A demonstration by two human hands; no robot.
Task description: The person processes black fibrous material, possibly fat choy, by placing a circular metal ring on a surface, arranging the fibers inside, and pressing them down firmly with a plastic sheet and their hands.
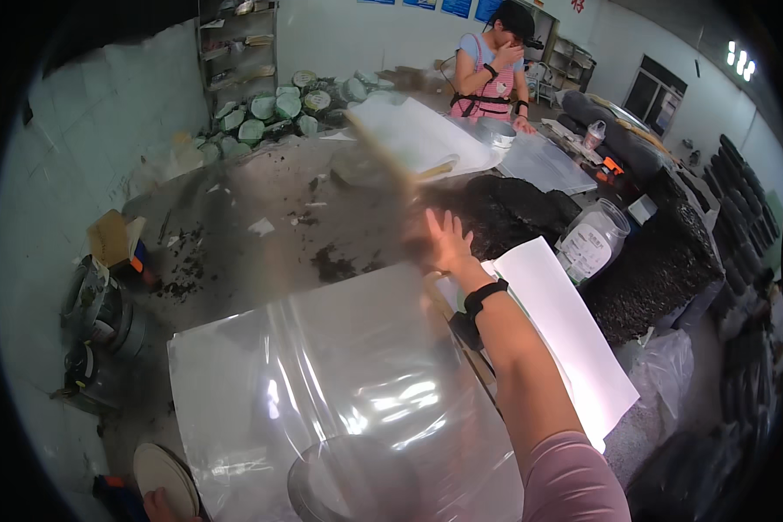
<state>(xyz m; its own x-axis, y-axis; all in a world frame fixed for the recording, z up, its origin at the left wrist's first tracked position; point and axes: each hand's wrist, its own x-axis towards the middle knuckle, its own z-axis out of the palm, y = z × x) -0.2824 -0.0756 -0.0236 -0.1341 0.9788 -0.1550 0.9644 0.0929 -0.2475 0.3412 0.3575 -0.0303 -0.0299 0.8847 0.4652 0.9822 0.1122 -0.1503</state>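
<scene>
My right hand reaches forward with its fingers spread, holding nothing. It is beside a dark, shiny black mass; whether it touches it I cannot tell. A black band circles that wrist. Beneath the forearm lies a stack of white paper sheets. To its left a large clear plastic sheet covers the near work surface, and a round rim shows by its lower edge. At the lower left edge, my left hand grips pale round discs, only its fingers showing.
A clear jar with a white label stands right of the paper, beside a black textured block. Black crumbs litter the table. Another person stands across it, near a metal can. Buckets stand at left.
</scene>
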